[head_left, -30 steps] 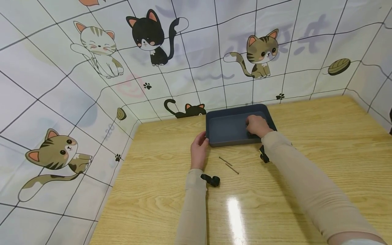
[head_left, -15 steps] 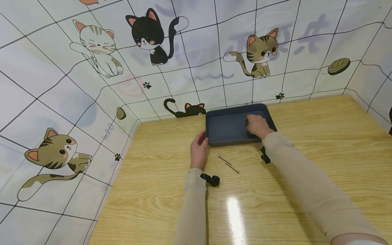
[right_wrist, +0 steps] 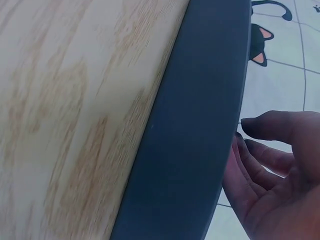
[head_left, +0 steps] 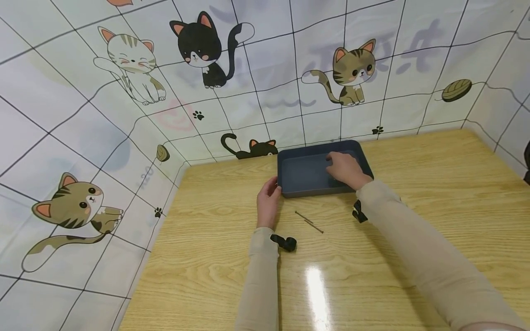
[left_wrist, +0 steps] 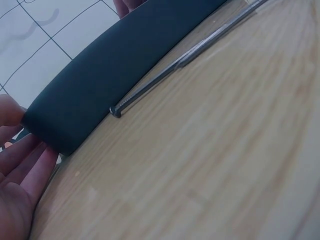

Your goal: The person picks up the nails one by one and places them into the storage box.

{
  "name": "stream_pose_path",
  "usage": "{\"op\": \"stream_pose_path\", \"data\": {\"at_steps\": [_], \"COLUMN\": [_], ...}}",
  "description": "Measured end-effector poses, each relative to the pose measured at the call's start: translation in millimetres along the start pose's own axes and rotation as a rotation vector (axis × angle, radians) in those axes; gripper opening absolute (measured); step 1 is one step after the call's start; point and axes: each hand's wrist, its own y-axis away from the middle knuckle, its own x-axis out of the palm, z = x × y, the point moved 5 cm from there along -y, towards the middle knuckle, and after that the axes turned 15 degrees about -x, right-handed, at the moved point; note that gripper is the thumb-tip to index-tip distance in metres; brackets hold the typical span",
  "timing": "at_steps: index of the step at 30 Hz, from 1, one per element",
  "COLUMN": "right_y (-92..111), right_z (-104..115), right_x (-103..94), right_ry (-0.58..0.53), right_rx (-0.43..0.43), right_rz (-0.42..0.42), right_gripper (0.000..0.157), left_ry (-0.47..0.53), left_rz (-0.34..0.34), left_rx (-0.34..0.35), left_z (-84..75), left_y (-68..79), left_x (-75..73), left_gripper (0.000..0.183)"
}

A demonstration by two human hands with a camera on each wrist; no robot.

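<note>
A dark blue rectangular tray (head_left: 306,174) lies at the back of the wooden table. At its left front corner, my left hand (head_left: 268,202) grips the tray, thumb and fingers around the corner in the left wrist view. My right hand (head_left: 345,169) hovers over the tray's right part, fingers loosely bent. In the right wrist view the thumb and fingers stand slightly apart beyond the tray wall (right_wrist: 185,120), with nothing seen between them. Two long thin nails (head_left: 313,225) lie on the table in front of the tray, nearly end to end; one nail's head (left_wrist: 116,111) shows close in the left wrist view.
A wall covering (head_left: 273,92) with printed cats rises right behind the tray and along the left side of the wooden table (head_left: 198,276). Black wrist cameras (head_left: 285,242) are strapped on both wrists. A bright light reflection crosses the front of the table.
My right hand has risen slightly and shifted a little left over the tray, its fingers loosening. The left hand, the tray and the nails stay in place.
</note>
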Motion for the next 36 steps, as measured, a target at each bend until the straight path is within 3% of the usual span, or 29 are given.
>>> {"op": "stream_pose_path", "data": {"at_steps": [11,21,29,36], "right_y": [8.0,25.2,33.5,39.9], "right_z": [16.6,28.7,36.7,45.2], "right_x": [-3.4,4.0,15.5,34.6], "right_ry": [-0.033,-0.101,-0.137,-0.152], "right_rx": [-0.057,-0.116,-0.11,-0.117], "right_rz": [-0.058,-0.045,-0.005,0.105], "right_gripper": [0.039,0.038,0.04,0.041], "left_ry": [0.009,0.008,0.004,0.022], "left_rz": [0.003,-0.001,0.009,0.016], "left_rx": [-0.01,-0.011,-0.012,0.0], "left_z": [-0.4,1.7,0.6,3.4], "left_y": [-1.0,-2.0,-2.2,-3.6], "left_x": [0.3,0.2,0.2,0.8], "left_gripper": [0.04,0.039,0.04,0.041]}}
